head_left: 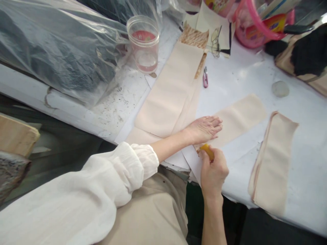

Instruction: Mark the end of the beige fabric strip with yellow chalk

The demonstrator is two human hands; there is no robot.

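The beige strip [240, 117] runs toward two o'clock on the counter [311, 149] from beneath the flattened left hand [204, 130], gripping nothing; the right hand's [214, 168] fingers pinch a yellow block [207, 151] by its eight-o'clock end. Hard dragging could crease it.

I'd call this a workshop for cloth or leather goods; which, I can't tell. Pale cut strips [241, 117] lie singly and in piles across the scuffed white desk [120, 103], pink snips [205, 79] beside them. A plastic-wrapped bundle [74, 51] crowds its left edge, a crammed pink basket [244, 35] stands toward the far one.
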